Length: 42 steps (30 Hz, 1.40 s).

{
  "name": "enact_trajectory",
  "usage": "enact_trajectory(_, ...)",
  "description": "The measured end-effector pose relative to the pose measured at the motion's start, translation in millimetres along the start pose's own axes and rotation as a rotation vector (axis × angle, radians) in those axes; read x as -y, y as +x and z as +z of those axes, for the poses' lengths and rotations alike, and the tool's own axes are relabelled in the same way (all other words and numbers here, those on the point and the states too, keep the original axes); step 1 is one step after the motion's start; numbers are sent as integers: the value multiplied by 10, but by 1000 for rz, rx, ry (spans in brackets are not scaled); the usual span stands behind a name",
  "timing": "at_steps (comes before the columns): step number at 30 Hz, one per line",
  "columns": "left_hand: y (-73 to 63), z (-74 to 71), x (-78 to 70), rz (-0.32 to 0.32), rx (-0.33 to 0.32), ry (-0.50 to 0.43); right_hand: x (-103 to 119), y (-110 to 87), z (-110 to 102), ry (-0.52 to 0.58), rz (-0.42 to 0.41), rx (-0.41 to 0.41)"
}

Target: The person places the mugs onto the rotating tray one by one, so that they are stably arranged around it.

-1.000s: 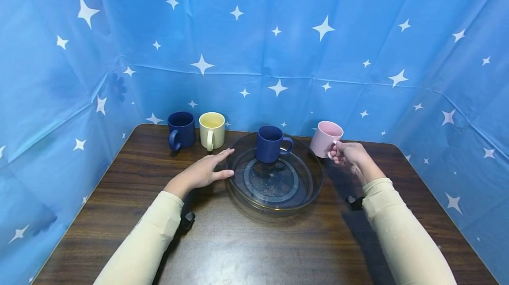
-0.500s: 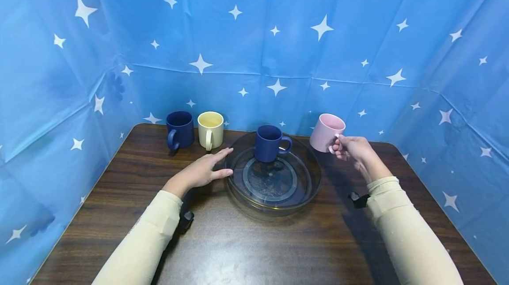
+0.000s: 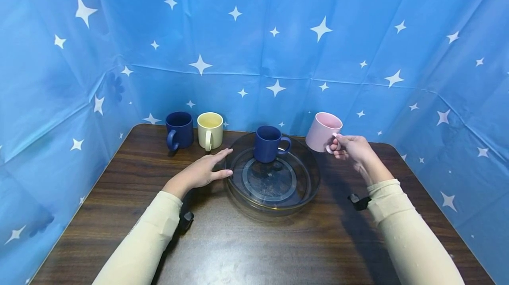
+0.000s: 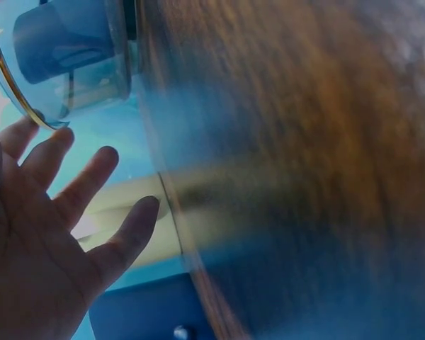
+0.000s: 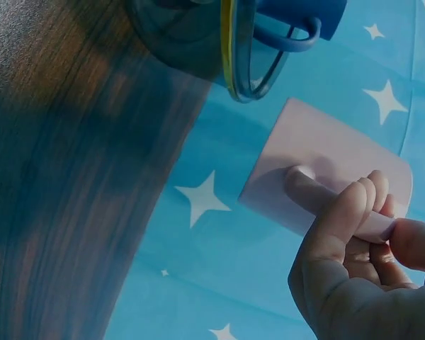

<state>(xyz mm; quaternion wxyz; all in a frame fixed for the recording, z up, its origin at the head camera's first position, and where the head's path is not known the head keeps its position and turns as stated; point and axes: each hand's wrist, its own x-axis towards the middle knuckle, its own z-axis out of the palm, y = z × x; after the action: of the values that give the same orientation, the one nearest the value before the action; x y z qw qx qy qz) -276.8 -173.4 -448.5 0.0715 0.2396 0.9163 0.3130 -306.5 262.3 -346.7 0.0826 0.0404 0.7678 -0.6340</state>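
Observation:
A pink mug [image 3: 323, 132] hangs tilted in the air just right of a clear glass bowl [image 3: 274, 196]. My right hand [image 3: 354, 150] grips it by the handle [image 5: 319, 198], fingers curled round, as the right wrist view shows. Inside the bowl, toward its back, a dark blue mug [image 3: 267, 144] stands upright with its handle to the right. My left hand [image 3: 202, 170] is at the bowl's left rim, fingers spread; in the left wrist view the fingertips [image 4: 60, 134] reach the gold-coloured rim.
A second dark blue mug [image 3: 180, 130] and a yellow mug [image 3: 210, 130] stand side by side at the back left of the wooden table [image 3: 246, 249]. A blue curtain [image 3: 222, 33] with white stars encloses the back and sides.
My right hand has lifted the pink mug off the table, then moved it slightly left toward the bowl. The left hand has stayed at the rim.

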Motion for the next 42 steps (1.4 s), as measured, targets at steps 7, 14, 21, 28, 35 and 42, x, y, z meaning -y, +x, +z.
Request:
enact_trajectory(7, -8, 9, 4, 0, 1, -4, 4, -38, 38, 18, -38, 18)
enact_trajectory(14, -4, 8, 10, 4, -4, -6, 38, -90, 125, 1, -53, 28)
enact_trajectory(21, -7, 17, 12, 7, -6, -4, 65, -141, 216, -31, -63, 48)
enact_trajectory(28, -4, 16, 10, 10, -8, -3, 49, -150, 270, -29, -55, 59)
enact_trajectory(35, 0, 9, 13, 8, -9, 3, 44, -167, 305, -30, -36, 68)
enact_trajectory(42, 1, -3, -5, 6, -3, -7, 0, -183, 329, -12, -33, 86)
